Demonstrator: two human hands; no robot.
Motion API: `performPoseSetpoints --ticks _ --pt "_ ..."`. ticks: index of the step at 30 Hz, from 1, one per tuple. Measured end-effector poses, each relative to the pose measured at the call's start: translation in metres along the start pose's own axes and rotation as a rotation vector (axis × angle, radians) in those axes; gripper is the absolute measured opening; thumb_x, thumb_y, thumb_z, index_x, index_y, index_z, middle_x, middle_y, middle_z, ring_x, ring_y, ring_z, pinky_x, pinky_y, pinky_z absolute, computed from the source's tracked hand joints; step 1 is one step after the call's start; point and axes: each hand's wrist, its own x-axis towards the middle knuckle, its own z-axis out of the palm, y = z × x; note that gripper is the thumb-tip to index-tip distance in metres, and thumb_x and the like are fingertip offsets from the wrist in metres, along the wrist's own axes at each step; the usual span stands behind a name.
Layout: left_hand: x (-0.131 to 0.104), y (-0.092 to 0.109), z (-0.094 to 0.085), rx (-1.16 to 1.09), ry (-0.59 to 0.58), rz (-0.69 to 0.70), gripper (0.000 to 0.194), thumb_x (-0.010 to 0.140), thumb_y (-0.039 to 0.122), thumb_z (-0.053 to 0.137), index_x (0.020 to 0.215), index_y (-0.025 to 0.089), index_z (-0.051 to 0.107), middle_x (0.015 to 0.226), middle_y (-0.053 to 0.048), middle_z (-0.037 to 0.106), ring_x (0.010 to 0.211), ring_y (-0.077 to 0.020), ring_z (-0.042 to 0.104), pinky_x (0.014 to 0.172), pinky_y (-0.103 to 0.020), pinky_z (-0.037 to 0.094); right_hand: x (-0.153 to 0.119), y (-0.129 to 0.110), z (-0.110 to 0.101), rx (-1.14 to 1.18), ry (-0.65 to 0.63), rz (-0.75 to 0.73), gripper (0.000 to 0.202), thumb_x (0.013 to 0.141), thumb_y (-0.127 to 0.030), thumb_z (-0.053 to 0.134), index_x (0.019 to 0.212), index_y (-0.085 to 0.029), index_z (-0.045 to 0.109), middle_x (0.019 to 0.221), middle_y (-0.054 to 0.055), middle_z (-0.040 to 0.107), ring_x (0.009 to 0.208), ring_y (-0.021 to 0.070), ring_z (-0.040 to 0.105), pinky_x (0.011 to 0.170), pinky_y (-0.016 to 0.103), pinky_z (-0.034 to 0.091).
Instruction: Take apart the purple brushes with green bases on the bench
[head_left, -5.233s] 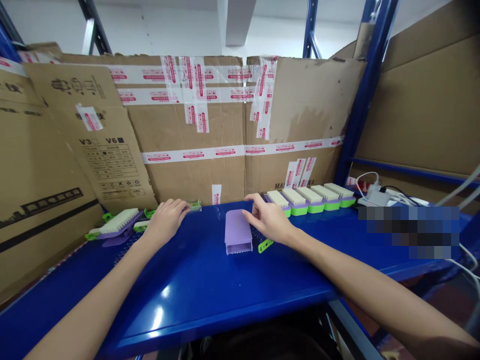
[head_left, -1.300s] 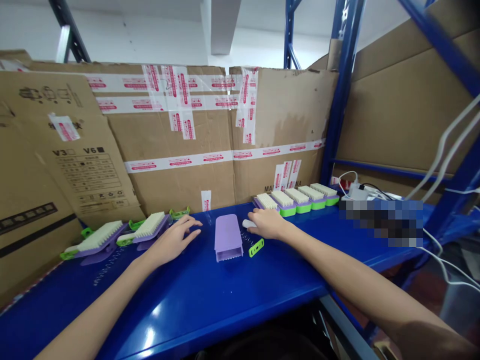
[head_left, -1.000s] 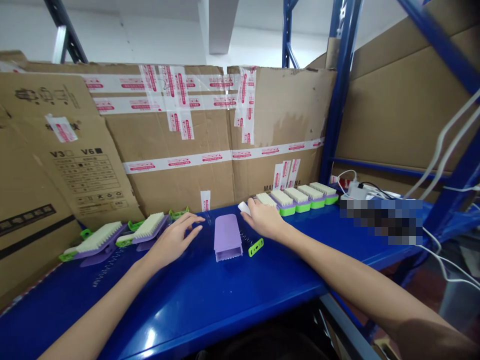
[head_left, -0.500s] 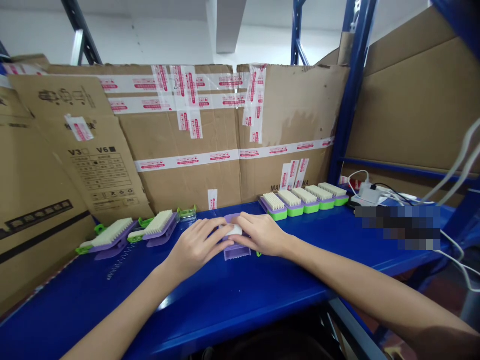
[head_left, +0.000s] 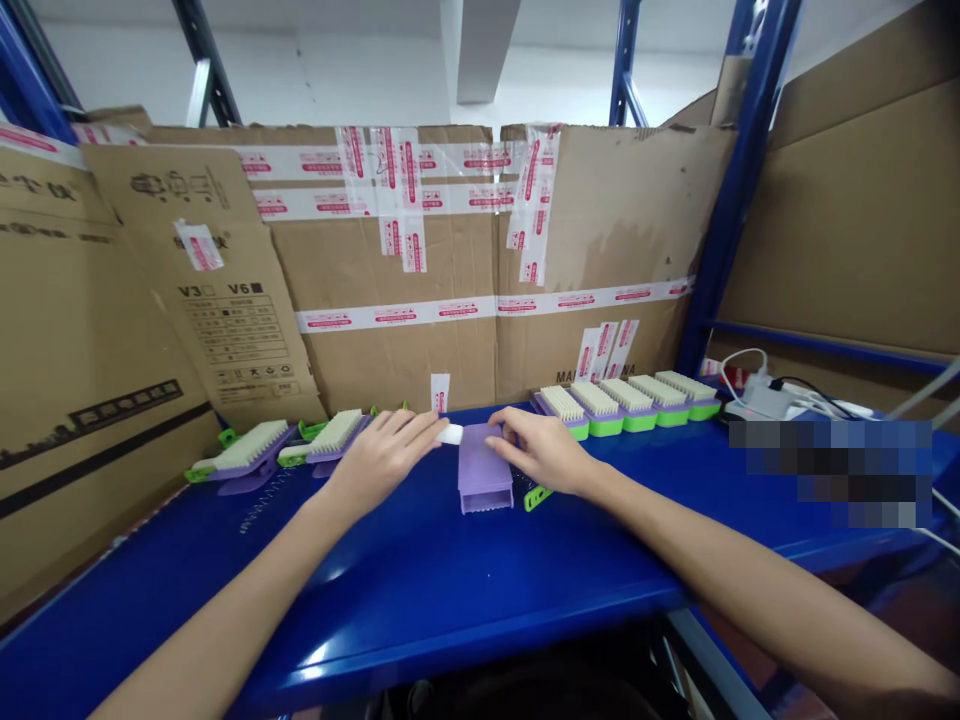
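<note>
Between the fingers of my left hand (head_left: pixel 390 450) is a small white piece (head_left: pixel 450 434), closed on at its left end; its exact kind is not clear. Just right of it, a purple plastic housing (head_left: pixel 484 460) lies on the blue shelf, its hollow scalloped end facing me. My right hand (head_left: pixel 546 450) is at the housing's right edge, thumb and forefinger apart, with the thumb tip over its top; whether they touch is unclear. A green plastic clip (head_left: pixel 537 497) lies below that hand, and a spring beside it is partly hidden.
Several purple-and-green brushes (head_left: pixel 630 402) stand bristles up at the back right. Two more brushes (head_left: pixel 251 447) lie at the left near loose springs (head_left: pixel 262 505). Cardboard panels (head_left: pixel 397 270) wall the blue shelf (head_left: pixel 420 590). A white power strip (head_left: pixel 765 398) with cables sits right.
My hands have moved apart. The left has drawn the white piece leftward off the housing, and the right has loosened its fingers. The housing and green clip show more fully. The view has shifted slightly.
</note>
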Motion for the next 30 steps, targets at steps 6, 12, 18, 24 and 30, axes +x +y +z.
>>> performPoseSetpoints --ticks 6,12,18,24,30 --pt "-0.030 -0.043 0.010 0.069 -0.260 -0.252 0.031 0.111 0.029 0.050 0.130 0.018 0.072 0.130 -0.014 0.075 0.110 -0.0334 0.064 0.089 -0.046 0.050 0.003 0.010 -0.005 0.016 0.041 0.101 0.022 0.109 -0.040 0.056 0.118 -0.021 0.063 0.084 0.001 0.071 0.066 0.0158 0.060 0.067 0.030 0.041" --pt "-0.044 -0.052 0.019 0.187 -0.476 -0.330 0.027 0.108 0.026 0.053 0.123 0.018 0.074 0.125 -0.016 0.071 0.110 -0.0352 0.061 0.086 -0.046 0.047 0.004 0.008 -0.002 0.006 0.028 0.107 0.022 0.109 -0.040 0.056 0.117 -0.021 0.063 0.083 0.000 0.071 0.067 0.0163 0.060 0.066 0.030 0.040" --pt "-0.042 -0.039 0.026 0.183 -0.598 -0.307 0.024 0.098 0.008 0.056 0.110 0.014 0.076 0.118 -0.020 0.071 0.113 -0.0370 0.061 0.091 -0.048 0.045 0.004 0.009 -0.002 0.001 0.031 0.114 0.022 0.109 -0.041 0.056 0.117 -0.021 0.063 0.082 0.000 0.071 0.067 0.0163 0.059 0.066 0.030 0.039" --pt "-0.040 -0.034 0.025 0.158 -0.623 -0.360 0.027 0.095 0.003 0.053 0.102 0.014 0.077 0.114 -0.021 0.073 0.114 -0.0382 0.062 0.092 -0.050 0.045 0.003 0.009 -0.002 -0.006 0.017 0.110 0.023 0.108 -0.041 0.056 0.117 -0.021 0.063 0.082 0.000 0.070 0.068 0.0164 0.059 0.066 0.031 0.039" --pt "-0.031 -0.023 0.023 0.138 -0.616 -0.453 0.032 0.091 -0.001 0.052 0.109 0.012 0.075 0.115 -0.023 0.070 0.114 -0.0383 0.062 0.093 -0.048 0.045 0.004 0.008 -0.003 -0.004 0.002 0.125 0.023 0.108 -0.040 0.055 0.119 -0.021 0.063 0.082 0.000 0.070 0.067 0.0161 0.059 0.067 0.031 0.039"
